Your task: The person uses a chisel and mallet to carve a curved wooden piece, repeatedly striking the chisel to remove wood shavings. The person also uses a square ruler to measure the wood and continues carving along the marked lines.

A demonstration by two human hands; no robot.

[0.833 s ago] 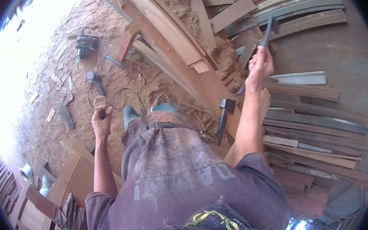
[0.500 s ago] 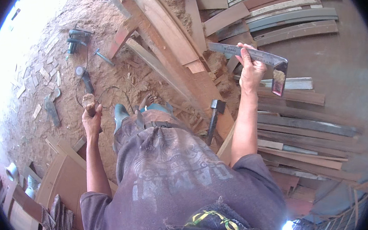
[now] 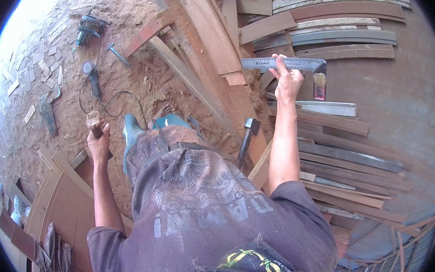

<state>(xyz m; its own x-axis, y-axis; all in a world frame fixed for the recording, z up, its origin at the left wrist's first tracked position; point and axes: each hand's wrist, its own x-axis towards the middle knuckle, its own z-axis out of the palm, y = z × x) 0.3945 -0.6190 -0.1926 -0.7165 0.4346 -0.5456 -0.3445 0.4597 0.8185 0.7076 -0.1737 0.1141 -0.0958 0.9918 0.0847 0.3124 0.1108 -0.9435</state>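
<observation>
My right hand is closed on the steel blade of a carpenter's square, thumb on top and fingers beneath. The blade lies nearly level, its free end over the edge of a plank. The square's short, worn stock hangs down at the right end. Out to the left, my left hand grips a short brown tool with a frayed pale end that sticks up above the fist. Its lower part is mostly hidden by the hand, so its kind is unclear. Between my hands, a black-headed hammer leans by the plank.
Long reddish planks run diagonally in front of me. Stacked boards lie at the right. On the sawdust-covered ground at the left are a circular saw, a corded grinder and a small hammer. A striped cloth hangs over boards at lower left.
The carpenter's square has swung closer to level and shifted left with my right hand. My left hand, still gripping the brown tool, sits slightly farther left; the whole view has shifted somewhat.
</observation>
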